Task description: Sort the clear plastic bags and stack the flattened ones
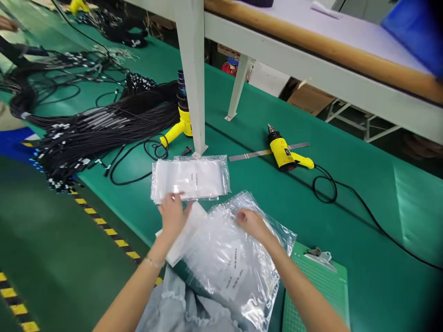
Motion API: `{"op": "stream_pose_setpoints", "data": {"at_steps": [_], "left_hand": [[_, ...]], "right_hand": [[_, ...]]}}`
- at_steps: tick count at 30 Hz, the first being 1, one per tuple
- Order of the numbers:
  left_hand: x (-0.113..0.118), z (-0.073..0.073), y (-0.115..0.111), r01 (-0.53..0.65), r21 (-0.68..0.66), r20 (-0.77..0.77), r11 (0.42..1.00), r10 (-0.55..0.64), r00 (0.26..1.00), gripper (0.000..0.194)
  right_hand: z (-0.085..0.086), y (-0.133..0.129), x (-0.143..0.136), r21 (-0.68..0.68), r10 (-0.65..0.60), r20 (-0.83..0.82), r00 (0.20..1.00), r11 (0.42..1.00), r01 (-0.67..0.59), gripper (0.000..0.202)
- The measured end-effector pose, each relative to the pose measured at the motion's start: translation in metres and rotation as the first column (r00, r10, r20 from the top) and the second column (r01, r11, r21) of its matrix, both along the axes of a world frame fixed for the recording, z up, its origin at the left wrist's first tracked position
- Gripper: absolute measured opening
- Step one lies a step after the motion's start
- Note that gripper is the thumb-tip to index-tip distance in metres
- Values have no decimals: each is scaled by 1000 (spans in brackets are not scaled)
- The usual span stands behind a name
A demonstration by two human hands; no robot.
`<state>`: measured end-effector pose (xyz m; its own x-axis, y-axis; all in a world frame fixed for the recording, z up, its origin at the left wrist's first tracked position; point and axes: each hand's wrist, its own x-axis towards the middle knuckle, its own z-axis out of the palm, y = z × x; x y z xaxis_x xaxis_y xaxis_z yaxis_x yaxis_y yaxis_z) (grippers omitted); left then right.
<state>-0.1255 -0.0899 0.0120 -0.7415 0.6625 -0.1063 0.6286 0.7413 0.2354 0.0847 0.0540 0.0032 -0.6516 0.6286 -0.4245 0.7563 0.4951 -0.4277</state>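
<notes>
My left hand (172,216) is at the near edge of a stack of small clear printed bags (188,177), its thumb apart from its curled fingers. Beside that thumb lies a folded white sheet (188,230), slanting toward my body. A pile of larger clear plastic bags (231,263) with small black print spreads in front of me. My right hand (254,223) is over the upper part of this pile, fingers bent and pinched on a plastic bag. Its fingertips are partly hidden.
A yellow heat gun (285,152) rests across a steel ruler (238,157). Another yellow heat gun (180,127) stands behind a white table leg (194,83). Black cable bundles (114,124) cover the left. A green clipboard (318,281) lies at the right. A raised shelf (311,69) crosses above.
</notes>
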Motion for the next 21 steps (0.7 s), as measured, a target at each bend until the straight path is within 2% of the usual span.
{"op": "stream_pose_setpoints", "data": {"at_steps": [2,4,7,10,13,15,17,19,21], "left_hand": [[46,-8,-28,145,-37,72,989,-142,987,25],[84,-19,-53,221,-74,116,972,-212,970,25],[114,-34,-75,255,-111,138,961,-239,961,26],[118,-41,-82,281,-109,173,954,-260,950,24],[116,-43,-82,307,-92,214,947,-283,935,34],[118,-42,-79,308,-84,228,948,-283,932,40],[120,-40,-76,307,-79,239,948,-281,929,36],[123,-38,-74,321,-70,261,944,-294,920,33],[125,-36,-73,340,-55,293,939,-311,904,41]], "right_hand": [[-7,-26,14,18,30,12,999,999,-30,20],[-13,-46,18,54,42,34,999,998,-44,29],[-19,-64,19,106,45,82,996,993,-53,26],[-21,-69,26,96,67,121,990,992,-79,18],[-19,-70,37,62,87,133,987,993,-96,22],[-17,-71,41,55,88,128,988,994,-96,29],[-15,-72,42,57,83,111,990,994,-90,32],[-15,-73,39,60,71,76,995,995,-76,29],[-16,-73,35,55,55,34,998,997,-57,27]]}}
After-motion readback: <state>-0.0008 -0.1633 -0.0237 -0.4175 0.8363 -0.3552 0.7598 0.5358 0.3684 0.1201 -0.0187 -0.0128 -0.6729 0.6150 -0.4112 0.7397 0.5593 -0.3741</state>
